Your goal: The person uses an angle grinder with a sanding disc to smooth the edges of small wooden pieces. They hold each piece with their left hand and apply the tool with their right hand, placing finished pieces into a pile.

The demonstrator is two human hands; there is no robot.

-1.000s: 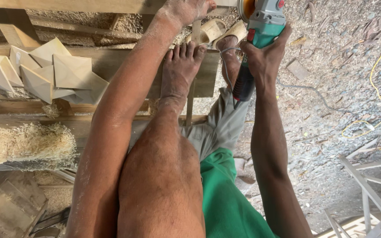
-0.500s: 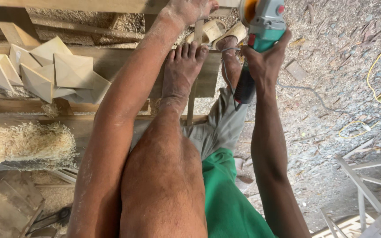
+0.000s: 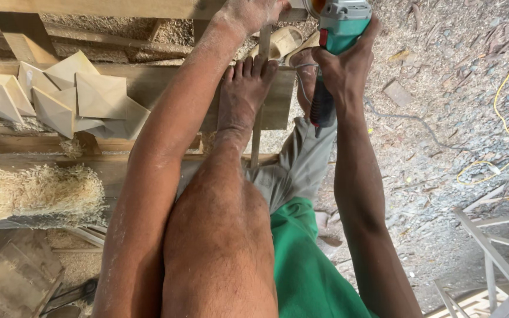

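Up at the top edge of the frame, the right hand [image 3: 341,65] has its fingers wrapped tight around a green grinder [image 3: 336,35], the left hand [image 3: 250,13] presses a plank [image 3: 89,7], fingers cut off from view, a bare foot [image 3: 243,94] between, gravel ground [image 3: 443,118] lying open at right.

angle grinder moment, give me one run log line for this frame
right hand: grips teal angle grinder | left hand: on wooden plank | bare foot: on board | carved wood blocks: left

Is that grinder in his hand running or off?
Cannot tell. The right hand grips the grinder, but its disc is cut off at the frame's top edge.
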